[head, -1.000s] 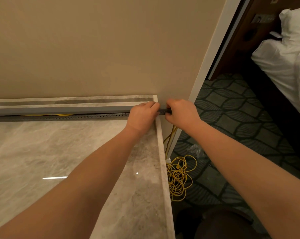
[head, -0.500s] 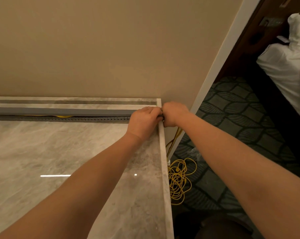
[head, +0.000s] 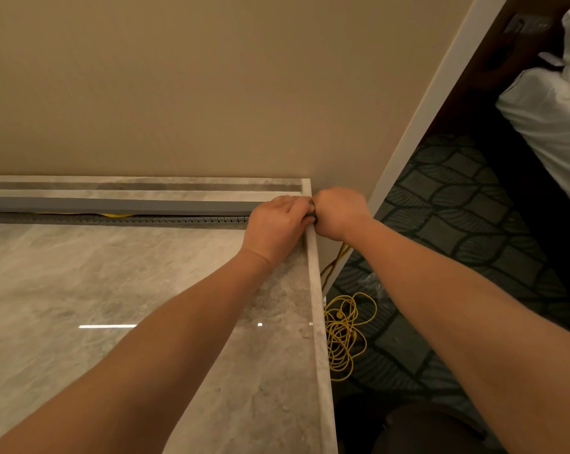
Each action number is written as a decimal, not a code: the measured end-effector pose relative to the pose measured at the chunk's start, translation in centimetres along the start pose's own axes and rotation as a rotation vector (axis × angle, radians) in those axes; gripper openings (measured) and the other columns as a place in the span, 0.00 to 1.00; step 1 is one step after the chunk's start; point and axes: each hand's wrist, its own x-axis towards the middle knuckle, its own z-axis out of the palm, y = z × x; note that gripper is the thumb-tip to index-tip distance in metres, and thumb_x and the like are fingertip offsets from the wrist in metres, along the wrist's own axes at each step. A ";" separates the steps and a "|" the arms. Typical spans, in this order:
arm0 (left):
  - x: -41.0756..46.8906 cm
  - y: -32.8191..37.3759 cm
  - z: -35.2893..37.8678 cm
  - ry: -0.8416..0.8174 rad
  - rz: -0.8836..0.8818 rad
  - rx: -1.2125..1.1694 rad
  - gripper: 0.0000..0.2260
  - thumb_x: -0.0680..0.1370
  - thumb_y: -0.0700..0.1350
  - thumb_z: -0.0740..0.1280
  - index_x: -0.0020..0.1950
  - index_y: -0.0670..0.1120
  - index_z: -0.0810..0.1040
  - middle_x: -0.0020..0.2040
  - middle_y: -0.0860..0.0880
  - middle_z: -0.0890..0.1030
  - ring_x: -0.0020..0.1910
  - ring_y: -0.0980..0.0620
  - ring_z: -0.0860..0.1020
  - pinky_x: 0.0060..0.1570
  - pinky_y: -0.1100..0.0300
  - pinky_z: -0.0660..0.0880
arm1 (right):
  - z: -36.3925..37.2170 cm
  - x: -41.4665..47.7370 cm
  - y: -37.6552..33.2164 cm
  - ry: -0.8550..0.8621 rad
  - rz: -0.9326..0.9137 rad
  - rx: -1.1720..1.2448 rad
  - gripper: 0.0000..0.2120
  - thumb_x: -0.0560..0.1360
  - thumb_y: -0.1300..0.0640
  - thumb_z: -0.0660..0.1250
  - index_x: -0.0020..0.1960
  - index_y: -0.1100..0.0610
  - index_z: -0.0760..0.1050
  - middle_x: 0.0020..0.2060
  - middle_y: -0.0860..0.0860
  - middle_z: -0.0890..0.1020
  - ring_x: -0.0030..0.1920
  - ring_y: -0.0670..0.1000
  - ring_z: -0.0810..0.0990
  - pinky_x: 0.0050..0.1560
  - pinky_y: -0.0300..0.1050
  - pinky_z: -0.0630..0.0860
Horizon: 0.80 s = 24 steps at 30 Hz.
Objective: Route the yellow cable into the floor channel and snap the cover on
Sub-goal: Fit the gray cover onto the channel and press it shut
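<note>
Yellow cable (head: 115, 215) shows at far left as a thin sliver between the grey cover (head: 113, 205) and the toothed floor channel (head: 178, 220), both running along the foot of the wall (head: 211, 93) on the marble floor (head: 113, 290). The cover sits tilted, its front edge lifted off the channel, so by my judgement it is not yet snapped down along this length. Your left hand (head: 275, 229) lies curled over the cover's right end; your right hand (head: 339, 213) is closed into a fist just beside it, knuckles touching. A second ago your hands stood slightly apart with a dark stretch of channel between them; now they meet at the corner of the marble edging (head: 316, 290), which suggests you are pressing the end home. Further right, the cable drops past the edging to a loose coil (head: 342, 335) on the patterned carpet (head: 457, 224). Hidden: the cover's end, the channel's end and whatever your fingers pinch, apart from a dark glimpse between the hands. A white bed (head: 555, 109) is cut off at the frame's right.
</note>
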 end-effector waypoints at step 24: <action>-0.2 0.1 0.0 -0.038 0.012 -0.019 0.10 0.75 0.46 0.66 0.44 0.43 0.84 0.44 0.46 0.87 0.41 0.46 0.85 0.37 0.57 0.81 | 0.2 -0.1 0.0 0.013 0.013 0.025 0.06 0.75 0.55 0.65 0.48 0.55 0.79 0.44 0.54 0.82 0.46 0.57 0.82 0.39 0.47 0.74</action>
